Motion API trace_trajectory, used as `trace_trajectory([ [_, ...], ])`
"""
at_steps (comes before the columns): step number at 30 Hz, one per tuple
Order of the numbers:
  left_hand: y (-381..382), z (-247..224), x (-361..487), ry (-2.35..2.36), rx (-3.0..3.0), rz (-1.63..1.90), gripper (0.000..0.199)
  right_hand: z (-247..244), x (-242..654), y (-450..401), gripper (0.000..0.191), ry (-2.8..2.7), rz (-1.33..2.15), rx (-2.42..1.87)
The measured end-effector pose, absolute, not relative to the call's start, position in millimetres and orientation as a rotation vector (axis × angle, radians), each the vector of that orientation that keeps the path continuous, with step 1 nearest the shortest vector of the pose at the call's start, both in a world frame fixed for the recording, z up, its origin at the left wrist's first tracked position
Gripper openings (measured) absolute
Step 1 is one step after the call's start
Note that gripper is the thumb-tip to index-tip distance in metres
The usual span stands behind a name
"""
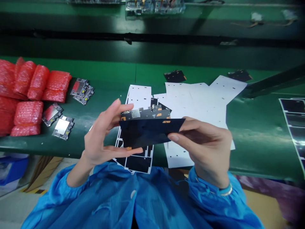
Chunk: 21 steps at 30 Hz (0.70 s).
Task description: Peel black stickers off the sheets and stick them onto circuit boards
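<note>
Circuit board (145, 114) and black sheet (143, 133), one of each, were between our two hands. Our left hand (97, 136) gripped the board's left end, fingers at the far edge, thumb at the near one; our right hand (209, 144) pinched the sheet's right end between thumb and fingers, the sheet hiding the board's near part. Beyond the white paper (202, 108) we saw two dark boards (175, 76). Leftward we counted two single silver boards (63, 127), one overlapping pile (82, 91) and several red packs (27, 117).
</note>
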<state>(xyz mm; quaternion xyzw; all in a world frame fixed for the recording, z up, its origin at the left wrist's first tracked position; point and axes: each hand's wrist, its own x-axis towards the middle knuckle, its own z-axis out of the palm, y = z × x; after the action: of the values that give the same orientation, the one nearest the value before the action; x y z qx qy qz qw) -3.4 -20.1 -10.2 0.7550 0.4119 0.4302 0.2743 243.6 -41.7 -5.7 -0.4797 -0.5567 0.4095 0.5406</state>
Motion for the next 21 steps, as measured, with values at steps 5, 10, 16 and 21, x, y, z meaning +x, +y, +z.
trace_trajectory([
  [5,-18.6,-11.2,-2.2,1.058,2.054,1.171,0.102,-3.5,243.6,-41.7,0.016,-1.292,1.003,-1.135],
  [10,-18.7,-12.2,-3.3,1.097,2.027,1.149,0.099,-3.3,244.9,-41.8,0.017,-1.268,1.031,-1.125],
  [16,-16.7,-10.5,-2.1,1.012,2.079,1.168,0.098,-2.4,246.8,-41.7,0.019,-1.267,1.052,-1.118],
  [21,-13.7,-14.1,-2.4,0.937,2.099,1.205,0.103,0.6,245.2,-40.7,0.02,-1.255,1.068,-1.115],
])
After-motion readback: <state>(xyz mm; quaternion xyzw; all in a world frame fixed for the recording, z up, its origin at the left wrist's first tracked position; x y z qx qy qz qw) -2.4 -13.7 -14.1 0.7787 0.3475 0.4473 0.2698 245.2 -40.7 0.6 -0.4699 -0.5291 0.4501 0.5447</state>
